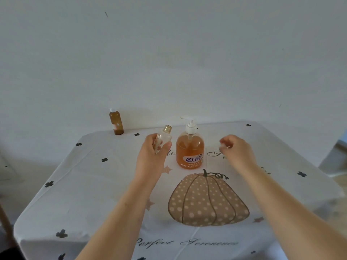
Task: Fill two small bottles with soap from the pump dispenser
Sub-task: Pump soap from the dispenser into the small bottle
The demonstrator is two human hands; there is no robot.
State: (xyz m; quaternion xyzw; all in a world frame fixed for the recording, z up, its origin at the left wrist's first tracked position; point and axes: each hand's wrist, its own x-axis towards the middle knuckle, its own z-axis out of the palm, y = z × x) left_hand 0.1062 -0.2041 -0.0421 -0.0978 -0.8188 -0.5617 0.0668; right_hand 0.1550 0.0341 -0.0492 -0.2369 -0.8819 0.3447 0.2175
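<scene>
My left hand (150,156) grips a small clear empty bottle (166,135), held tilted with its threaded neck uncapped, just left of the pump dispenser (190,149). The dispenser stands upright mid-table, mostly full of orange soap, and its white pump nozzle points left. A second small bottle (116,121), filled with amber liquid and capped in white, stands at the table's back left corner. To the right of the dispenser hovers my right hand (236,149). Its fingers are curled, and a small white cap (223,145) shows at the fingertips.
The table (93,184) wears a white cloth printed with a dotted pumpkin, black crosses and script lettering. A plain white wall rises directly behind it. The cloth drops off at the left, right and front edges.
</scene>
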